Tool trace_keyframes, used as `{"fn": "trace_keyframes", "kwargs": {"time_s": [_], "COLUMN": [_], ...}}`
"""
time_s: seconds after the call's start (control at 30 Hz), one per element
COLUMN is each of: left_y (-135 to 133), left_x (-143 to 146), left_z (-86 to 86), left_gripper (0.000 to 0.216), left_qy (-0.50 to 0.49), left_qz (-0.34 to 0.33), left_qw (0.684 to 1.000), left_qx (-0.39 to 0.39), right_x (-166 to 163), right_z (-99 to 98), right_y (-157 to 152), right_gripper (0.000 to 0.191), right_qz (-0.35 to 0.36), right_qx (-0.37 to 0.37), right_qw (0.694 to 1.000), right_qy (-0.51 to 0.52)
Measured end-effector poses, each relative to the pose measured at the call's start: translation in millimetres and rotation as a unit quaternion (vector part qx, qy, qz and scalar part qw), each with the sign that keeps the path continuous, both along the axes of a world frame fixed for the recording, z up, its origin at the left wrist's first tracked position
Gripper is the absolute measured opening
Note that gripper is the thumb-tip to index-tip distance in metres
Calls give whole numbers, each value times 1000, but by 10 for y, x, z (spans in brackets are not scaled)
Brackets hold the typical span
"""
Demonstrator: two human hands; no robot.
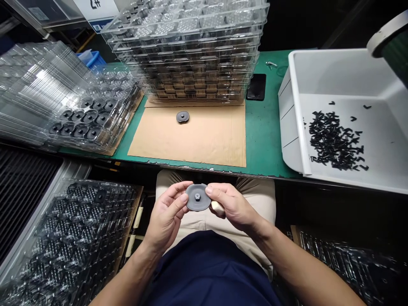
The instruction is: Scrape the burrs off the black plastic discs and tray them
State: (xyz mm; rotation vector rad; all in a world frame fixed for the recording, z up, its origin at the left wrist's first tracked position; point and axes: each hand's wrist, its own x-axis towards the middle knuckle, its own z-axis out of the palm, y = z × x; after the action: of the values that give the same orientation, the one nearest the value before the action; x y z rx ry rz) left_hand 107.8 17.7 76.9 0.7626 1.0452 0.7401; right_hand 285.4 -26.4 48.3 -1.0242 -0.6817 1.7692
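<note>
Over my lap, both hands pinch one round grey plastic disc (197, 197) with a small hub at its centre. My left hand (167, 214) grips its left edge with thumb and fingers. My right hand (231, 206) grips its right edge, fingers curled behind it. A second grey disc (182, 116) lies on the brown cardboard sheet (197, 140) on the green table (264, 136). A white bin (318, 72) at the right holds a pile of small black clips (334, 140).
A tall stack of clear blister trays (191, 51) stands at the back of the cardboard. More clear trays with grey discs (86, 119) sit at the left, and others lie low at my left (73, 238) and right (350, 263). A black phone (256, 87) lies beside the stack.
</note>
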Motion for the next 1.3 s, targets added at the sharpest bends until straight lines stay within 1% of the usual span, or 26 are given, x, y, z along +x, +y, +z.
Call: {"fn": "trace_keyframes", "kwargs": {"time_s": [0.07,0.17,0.3,0.5,0.57,0.63,0.73,0.8,0.9,1.0,1.07,1.1,1.17,1.23,1.27,1.3], "left_y": [43,98,129,114,99,80,64,75,131,273,439,544,788,1065,1215,1374], "left_x": [6,20,63,140,148,140,116,108,112,102,75,56,18,-11,-20,-24], "left_z": [-12,-51,-85,-91,-111,-149,-225,-266,-275,-206,-110,-45,111,288,378,466], "left_gripper": [31,30,31,30,32,36,41,43,41,40,41,41,43,44,44,44], "left_qy": [32,78,94,82,84,92,108,104,88,95,110,118,139,173,197,223], "left_qz": [-8,-15,-22,-13,-22,-39,-33,-17,-25,-22,4,15,27,29,30,33], "left_qw": [999,997,994,996,996,995,993,994,996,994,988,984,972,950,933,913], "left_qx": [-2,22,46,33,27,23,27,22,14,54,104,131,188,259,300,340], "right_x": [15,37,60,93,94,83,52,39,55,141,249,318,481,659,748,833], "right_z": [1,8,15,-20,-48,-89,-160,-196,-220,-252,-296,-321,-369,-424,-464,-521], "right_y": [-19,-49,-81,-80,-68,-52,-17,17,86,200,316,385,521,629,666,693], "right_gripper": [52,52,52,49,46,43,41,40,43,46,48,50,57,64,66,67], "right_qz": [13,38,57,40,25,7,-19,-33,-52,-61,-91,-126,-234,-329,-354,-364], "right_qx": [19,47,66,71,81,107,166,191,203,213,191,161,77,10,-2,1], "right_qw": [1000,997,991,993,989,973,929,911,907,910,922,931,943,936,930,926], "right_qy": [-9,-45,-101,-86,-122,-205,-331,-363,-366,-351,-326,-302,-223,-125,-98,-97]}}
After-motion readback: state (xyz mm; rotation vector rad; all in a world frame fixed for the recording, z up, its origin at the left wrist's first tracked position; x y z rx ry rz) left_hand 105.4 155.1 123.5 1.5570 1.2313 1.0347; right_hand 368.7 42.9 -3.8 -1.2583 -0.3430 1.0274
